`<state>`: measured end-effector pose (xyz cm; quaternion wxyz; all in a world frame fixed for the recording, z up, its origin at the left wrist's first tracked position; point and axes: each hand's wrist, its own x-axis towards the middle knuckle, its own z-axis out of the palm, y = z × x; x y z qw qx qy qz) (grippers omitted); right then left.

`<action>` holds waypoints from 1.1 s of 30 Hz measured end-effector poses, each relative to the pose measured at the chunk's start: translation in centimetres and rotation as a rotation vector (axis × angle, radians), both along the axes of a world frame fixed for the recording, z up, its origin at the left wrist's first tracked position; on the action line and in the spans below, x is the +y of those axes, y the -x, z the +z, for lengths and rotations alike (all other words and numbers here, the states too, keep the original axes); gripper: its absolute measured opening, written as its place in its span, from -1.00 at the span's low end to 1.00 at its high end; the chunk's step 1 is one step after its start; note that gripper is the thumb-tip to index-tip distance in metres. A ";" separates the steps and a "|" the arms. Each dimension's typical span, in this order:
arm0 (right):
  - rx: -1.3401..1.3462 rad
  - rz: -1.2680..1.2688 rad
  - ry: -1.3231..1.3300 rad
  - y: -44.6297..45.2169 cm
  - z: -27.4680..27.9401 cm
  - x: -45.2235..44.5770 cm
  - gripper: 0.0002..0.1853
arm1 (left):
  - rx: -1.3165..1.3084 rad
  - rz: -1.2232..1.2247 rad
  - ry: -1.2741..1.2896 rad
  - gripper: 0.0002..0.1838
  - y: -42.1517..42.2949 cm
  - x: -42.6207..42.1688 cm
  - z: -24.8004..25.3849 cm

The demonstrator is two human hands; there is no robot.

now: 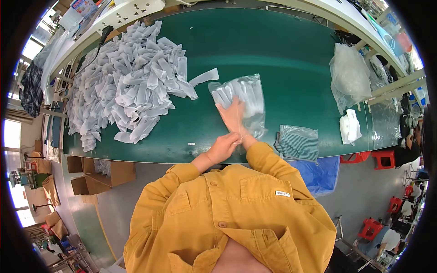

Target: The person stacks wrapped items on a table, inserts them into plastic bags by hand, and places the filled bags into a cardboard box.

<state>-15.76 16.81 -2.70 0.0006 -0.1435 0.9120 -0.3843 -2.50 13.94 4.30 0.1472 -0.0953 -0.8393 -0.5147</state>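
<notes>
A clear plastic bag lies on the green table in front of me, with several white translucent packets side by side in its far part. My right hand reaches into the bag, thumb apart and fingers stretched over the packets; the fingertips are partly blurred. Near the right wrist, my left hand is closed in a pinch on the bag's near edge. A single loose packet lies just left of the bag.
A large heap of white packets covers the table's left side. To the right lie a striped grey-green bagged item, a white bundle and a clear plastic sack. Below the table stand a cardboard box and a blue bin.
</notes>
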 end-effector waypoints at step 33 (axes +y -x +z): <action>-0.011 0.315 -0.153 4.9 -6.9 17.7 -0.69 | -0.080 0.464 0.313 -0.76 -6.5 -10.7 -5.4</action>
